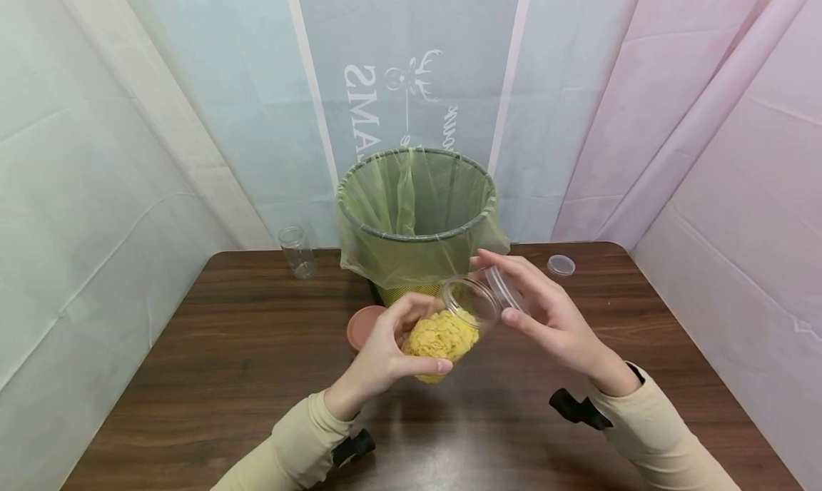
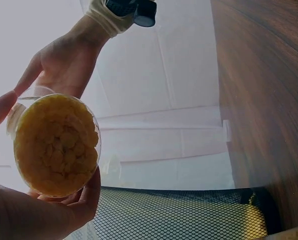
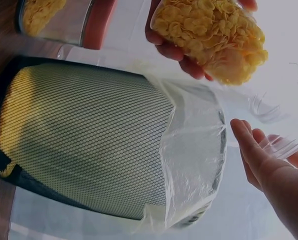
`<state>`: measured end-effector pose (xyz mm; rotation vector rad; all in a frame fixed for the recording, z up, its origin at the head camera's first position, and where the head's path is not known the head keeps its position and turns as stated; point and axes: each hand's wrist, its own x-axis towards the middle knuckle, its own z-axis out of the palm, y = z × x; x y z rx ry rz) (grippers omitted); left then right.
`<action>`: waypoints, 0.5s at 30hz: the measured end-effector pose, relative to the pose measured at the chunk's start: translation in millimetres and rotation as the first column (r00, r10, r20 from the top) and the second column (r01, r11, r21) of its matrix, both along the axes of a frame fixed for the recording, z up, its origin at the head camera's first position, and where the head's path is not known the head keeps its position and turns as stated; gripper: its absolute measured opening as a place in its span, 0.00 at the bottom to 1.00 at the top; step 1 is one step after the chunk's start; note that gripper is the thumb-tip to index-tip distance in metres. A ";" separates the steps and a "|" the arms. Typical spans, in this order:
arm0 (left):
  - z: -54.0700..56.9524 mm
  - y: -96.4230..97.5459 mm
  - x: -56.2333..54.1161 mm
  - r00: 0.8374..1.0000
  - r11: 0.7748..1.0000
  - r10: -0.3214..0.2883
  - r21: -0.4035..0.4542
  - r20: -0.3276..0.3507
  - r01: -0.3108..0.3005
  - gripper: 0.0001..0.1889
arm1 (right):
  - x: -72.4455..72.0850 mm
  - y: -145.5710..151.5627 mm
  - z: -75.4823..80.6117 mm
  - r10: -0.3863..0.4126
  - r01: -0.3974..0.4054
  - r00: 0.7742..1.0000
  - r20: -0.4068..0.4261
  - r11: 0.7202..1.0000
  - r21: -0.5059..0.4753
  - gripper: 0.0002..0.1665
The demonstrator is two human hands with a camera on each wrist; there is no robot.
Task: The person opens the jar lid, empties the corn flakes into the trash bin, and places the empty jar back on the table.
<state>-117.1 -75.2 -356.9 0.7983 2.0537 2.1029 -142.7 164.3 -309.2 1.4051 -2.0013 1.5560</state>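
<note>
My left hand (image 1: 392, 341) grips a clear jar (image 1: 472, 302) partly filled with yellow corn flakes (image 1: 443, 336). The jar is tilted, its mouth facing up and to the right. In the left wrist view the round base of the jar (image 2: 56, 145) faces the camera, packed with flakes. My right hand (image 1: 546, 312) holds a clear round lid (image 1: 505, 291) between thumb and fingers, right at the mouth of the jar. In the right wrist view this lid (image 3: 284, 146) lies against the right hand's fingers, and the corn flakes (image 3: 209, 37) show above the left hand's fingers.
A mesh trash bin (image 1: 417, 238) with a pale green liner stands just beyond the hands. A jar with a pink lid (image 1: 366, 325), flakes inside, stands behind the left hand. Toward the back are an empty clear jar (image 1: 298, 252) at left and another clear lid (image 1: 561, 265) at right.
</note>
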 end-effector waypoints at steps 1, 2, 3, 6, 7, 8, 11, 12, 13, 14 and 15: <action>0.3 -0.4 0.1 1.000 1.000 0.006 -0.001 -0.001 -0.006 0.34 | -0.8 0.8 -0.8 -0.003 0.003 1.000 0.004 1.000 -0.005 0.35; 0.5 -0.9 0.3 1.000 1.000 0.015 -0.003 -0.004 -0.015 0.34 | -1.7 1.6 -1.7 0.007 -0.007 1.000 0.014 1.000 -0.014 0.35; 0.8 -1.2 0.3 1.000 1.000 0.020 0.000 -0.005 -0.020 0.34 | -2.6 2.4 -2.6 0.012 -0.011 1.000 0.021 1.000 -0.021 0.35; 1.7 -2.4 0.4 0.999 0.999 0.041 0.008 -0.009 -0.041 0.35 | -5.6 5.0 -6.2 0.056 -0.052 0.996 0.072 0.997 -0.055 0.34; 1.9 -2.8 0.5 0.999 0.999 0.046 0.014 -0.010 -0.046 0.35 | -6.5 6.2 -7.5 0.064 -0.059 0.994 0.084 0.996 -0.062 0.34; 2.0 -3.4 0.7 0.999 0.998 0.052 0.021 -0.012 -0.052 0.36 | -7.6 7.3 -9.0 0.074 -0.067 0.992 0.098 0.995 -0.070 0.34; 2.4 -4.7 1.6 0.998 0.997 0.067 0.039 -0.021 -0.066 0.37 | -10.7 11.4 -13.4 0.075 -0.066 0.990 0.117 0.995 -0.079 0.33; 2.6 -5.1 1.8 0.997 0.996 0.072 0.046 -0.026 -0.071 0.37 | -11.8 12.8 -14.8 0.072 -0.062 0.990 0.120 0.995 -0.081 0.32; 2.6 -5.5 2.0 0.997 0.996 0.077 0.051 -0.030 -0.075 0.37 | -12.7 14.2 -16.2 0.073 -0.063 0.989 0.127 0.994 -0.086 0.32; 2.7 -5.9 2.3 0.996 0.995 0.083 0.055 -0.035 -0.081 0.38 | -13.6 15.7 -17.4 0.075 -0.063 0.988 0.134 0.994 -0.091 0.32; 3.0 -6.2 2.5 0.995 0.994 0.090 0.058 -0.039 -0.088 0.38 | -14.4 17.2 -18.7 0.073 -0.060 0.988 0.139 0.994 -0.095 0.32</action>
